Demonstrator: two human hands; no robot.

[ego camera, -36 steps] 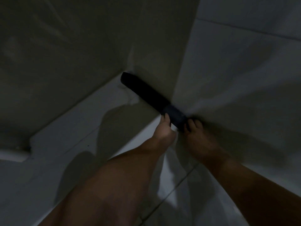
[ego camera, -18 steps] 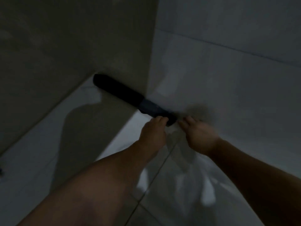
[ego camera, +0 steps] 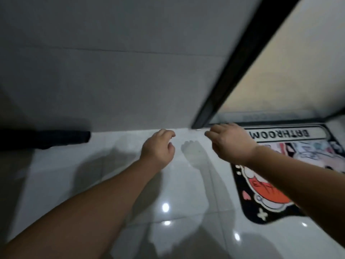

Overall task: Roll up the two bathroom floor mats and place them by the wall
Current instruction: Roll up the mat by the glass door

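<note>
A dark rolled-up mat (ego camera: 46, 139) lies on the floor at the far left, pressed along the foot of the grey tiled wall (ego camera: 112, 71). A second mat (ego camera: 291, 144) lies flat at the right, black-edged with a cartoon print and the word BATHROOM upside down. My left hand (ego camera: 158, 148) hovers over bare floor with fingers loosely curled and nothing in them. My right hand (ego camera: 231, 143) also holds nothing, fingers apart, and sits over the flat mat's near left corner. Both forearms reach in from the bottom.
The floor is glossy white tile (ego camera: 168, 212) with light glare. A black door frame (ego camera: 239, 58) runs diagonally down to the floor beside the flat mat, with a pale frosted panel (ego camera: 302, 71) to its right.
Both hands have let go of the rolled mat, which stays by the wall. The view and both hands have swung right, bringing the flat printed mat into sight.
</note>
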